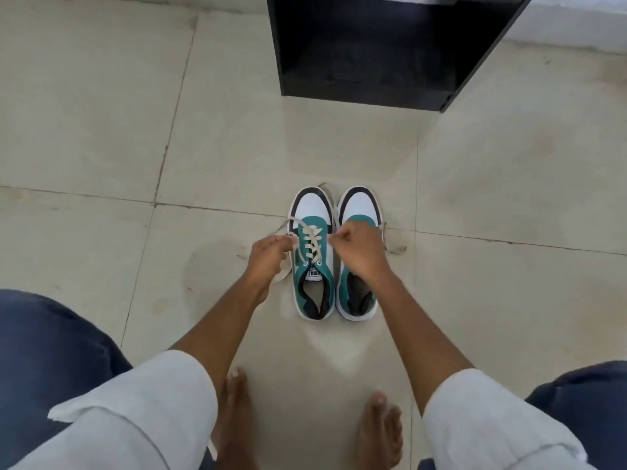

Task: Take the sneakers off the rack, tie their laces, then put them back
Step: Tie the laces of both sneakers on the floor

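Two sneakers are sitting side by side on the pale tiled floor (pixel 101 130), toes pointing toward the black rack (pixel 373 83), which is standing a little way beyond them with its lower shelf dark and open. The left sneaker (pixel 314 212) is showing a white toe with a black band around the tip, a teal panel over the laced part and teal sides running back to a black-lined opening, with a small white tongue label whose print is too small to read. Its cream laces (pixel 312 244) are crossing loosely up the front. The right sneaker (pixel 358 205) is looking the same in colour, though the right hand (pixel 359 247) is covering most of its middle. That hand's grip is pinched closed on one lace end just beside the left sneaker's inner edge. The left hand (pixel 269 256) is holding the other lace end, its grip closed around a loop drawn out to the outer side. More loose lace is trailing on the floor by each shoe. The person is crouching barefoot, white sleeves rolled up at the forearms
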